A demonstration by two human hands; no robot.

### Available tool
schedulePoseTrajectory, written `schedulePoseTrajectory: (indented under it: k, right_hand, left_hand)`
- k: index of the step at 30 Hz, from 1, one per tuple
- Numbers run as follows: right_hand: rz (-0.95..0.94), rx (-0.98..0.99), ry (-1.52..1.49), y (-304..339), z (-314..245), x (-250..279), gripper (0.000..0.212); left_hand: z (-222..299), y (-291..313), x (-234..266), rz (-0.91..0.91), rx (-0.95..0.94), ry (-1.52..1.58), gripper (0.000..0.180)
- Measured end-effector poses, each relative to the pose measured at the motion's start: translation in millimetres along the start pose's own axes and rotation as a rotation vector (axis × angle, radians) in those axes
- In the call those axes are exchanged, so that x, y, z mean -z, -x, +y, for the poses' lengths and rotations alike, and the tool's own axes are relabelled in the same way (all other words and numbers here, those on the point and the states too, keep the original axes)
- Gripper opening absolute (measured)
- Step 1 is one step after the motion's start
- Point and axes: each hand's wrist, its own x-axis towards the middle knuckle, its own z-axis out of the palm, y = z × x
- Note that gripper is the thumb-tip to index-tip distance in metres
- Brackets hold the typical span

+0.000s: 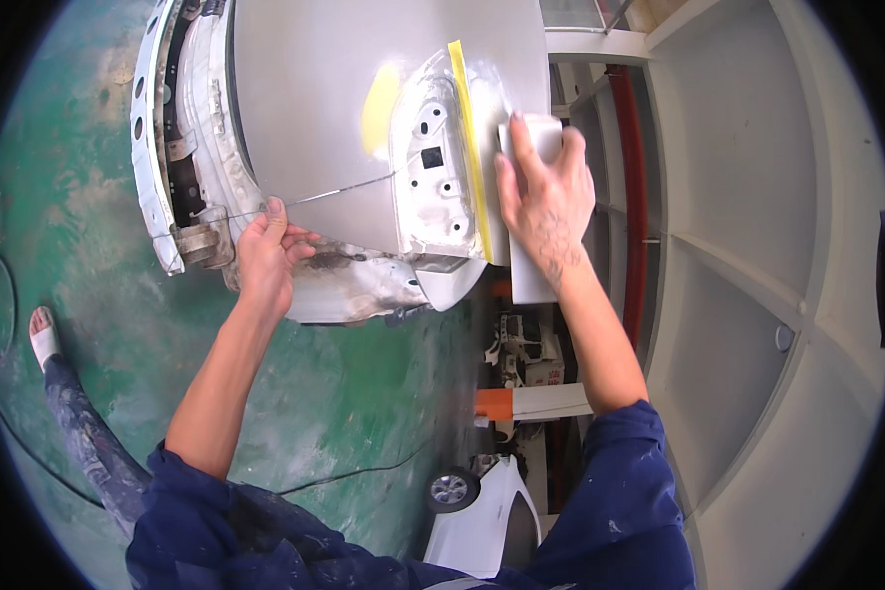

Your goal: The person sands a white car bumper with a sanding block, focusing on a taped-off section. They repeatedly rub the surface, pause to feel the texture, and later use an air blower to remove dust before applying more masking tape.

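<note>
Dark blue sleeves lie nearest us, toward five and seven o'clock, and our bare hands reach forward from them, well apart. Our right hand, between one and two, is clamped over a long white block, thumb on one side and fingers across the top. Our left hand, toward ten, pinches a thin wire between thumb and fingers; how firmly, we cannot tell.

At twelve, a grey panel carries a pale recess pierced by round holes and one square opening. Yellow tape runs down the recess's right side; a yellow patch sits at eleven.

At four we see a pale box with red marks, its contents hidden from us. White framework forms deep bays from one round to five, with a red bar at two.

The block's lower end juts past the panel's lower edge. Toward ten, a dark gap parts the panel from a metal frame. Green floor stretches from seven to ten, crossed by a dark cable.
</note>
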Motion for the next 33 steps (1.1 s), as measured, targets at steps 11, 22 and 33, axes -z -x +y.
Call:
schedulePoseTrajectory:
  k: [11, 22, 33]
  right_hand:
    - [0.021, 0.059, 0.001, -0.4, -1.6, -6.5, 0.049]
    - [0.043, 0.236, -0.004, -51.8, 4.4, -16.7, 0.046]
    - [-0.002, 0.221, -0.106, -31.3, 2.2, -16.8, 0.048]
  left_hand:
    - [2.5, 1.4, 3.8, 0.024, 0.016, 0.006, 0.042]
    - [-3.6, -0.9, 3.3, 0.004, 0.046, 0.013, 0.042]
    - [-12.7, -0.8, 7.0, -0.002, -0.002, -0.003, 0.042]
